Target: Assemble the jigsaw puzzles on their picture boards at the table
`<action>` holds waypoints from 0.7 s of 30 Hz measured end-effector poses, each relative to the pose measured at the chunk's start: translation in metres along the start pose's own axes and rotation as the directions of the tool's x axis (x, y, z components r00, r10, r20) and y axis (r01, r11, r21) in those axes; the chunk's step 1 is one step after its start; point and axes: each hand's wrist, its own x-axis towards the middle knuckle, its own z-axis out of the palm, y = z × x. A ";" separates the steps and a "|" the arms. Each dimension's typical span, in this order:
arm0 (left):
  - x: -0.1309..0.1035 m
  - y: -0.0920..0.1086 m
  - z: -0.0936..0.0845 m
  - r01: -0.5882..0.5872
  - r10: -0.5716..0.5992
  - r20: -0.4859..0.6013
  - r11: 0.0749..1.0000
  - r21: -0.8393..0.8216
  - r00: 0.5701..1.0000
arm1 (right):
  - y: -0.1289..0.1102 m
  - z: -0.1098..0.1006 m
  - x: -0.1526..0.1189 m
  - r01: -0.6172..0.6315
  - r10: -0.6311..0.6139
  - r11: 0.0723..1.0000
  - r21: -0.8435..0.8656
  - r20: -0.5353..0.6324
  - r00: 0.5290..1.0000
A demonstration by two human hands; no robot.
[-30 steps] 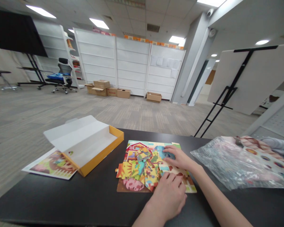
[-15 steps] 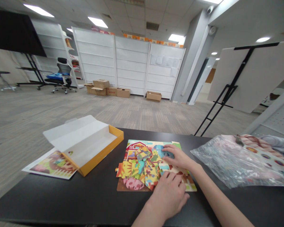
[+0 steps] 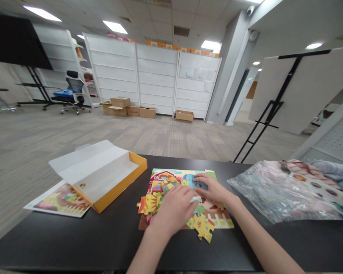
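Note:
A colourful farm-scene puzzle board (image 3: 223,221) lies on the black table, with loose jigsaw pieces heaped on it. My left hand (image 3: 175,207) is over the middle of the heap, palm down, its bent fingers apart; the tips are partly hidden. My right hand (image 3: 215,189) rests on the board's right half, thumb and fingers spread around a grey-blue patch beside a blue animal picture (image 3: 188,179). Yellow pieces (image 3: 203,228) stick out past the board's front edge. Orange and yellow pieces (image 3: 148,203) overhang its left side.
To the left stands an open yellow box (image 3: 120,187) with its white lid folded back, partly over a printed picture sheet (image 3: 60,201). A clear plastic bag (image 3: 274,194) with soft contents lies on the right. The black table's (image 3: 103,243) far edge runs behind the board.
My left hand has moved left and forward over the heap. Yellow pieces now lie at the board's front edge, right of it. My right hand has stayed nearly where it was.

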 end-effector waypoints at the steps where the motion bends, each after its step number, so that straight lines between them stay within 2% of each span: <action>1: -0.003 -0.013 -0.013 0.076 -0.076 -0.023 0.997 0.012 0.997 | -0.001 -0.001 0.000 -0.007 0.007 1.000 0.001 0.005 1.000; 3: -0.012 -0.038 -0.036 0.222 -0.222 -0.016 0.973 0.065 0.975 | -0.004 -0.002 0.000 -0.023 0.023 1.000 -0.001 0.012 1.000; 5: -0.024 -0.057 -0.054 0.366 -0.370 0.014 0.923 0.117 0.929 | -0.005 -0.002 0.000 -0.031 0.031 1.000 -0.001 0.015 0.999; 7: -0.034 -0.066 -0.065 0.433 -0.445 0.073 0.891 0.135 0.892 | -0.006 -0.003 0.000 -0.031 0.031 1.000 0.002 0.015 0.999; 9: -0.039 -0.067 -0.071 0.464 -0.478 0.126 0.877 0.126 0.869 | -0.005 -0.002 0.000 -0.030 0.030 1.000 0.008 0.013 0.999; 11: -0.039 -0.061 -0.072 0.475 -0.486 0.153 0.874 0.104 0.860 | -0.005 -0.002 0.000 -0.028 0.028 0.999 0.016 0.012 1.000; 14: -0.035 -0.047 -0.066 0.450 -0.448 0.186 0.892 0.037 0.874 | -0.003 0.000 0.000 -0.022 0.022 1.000 0.020 0.008 1.000; 21: -0.026 -0.012 -0.039 0.263 -0.240 0.258 0.963 -0.060 0.936 | -0.001 0.004 0.001 0.006 -0.006 1.000 -0.006 -0.020 1.000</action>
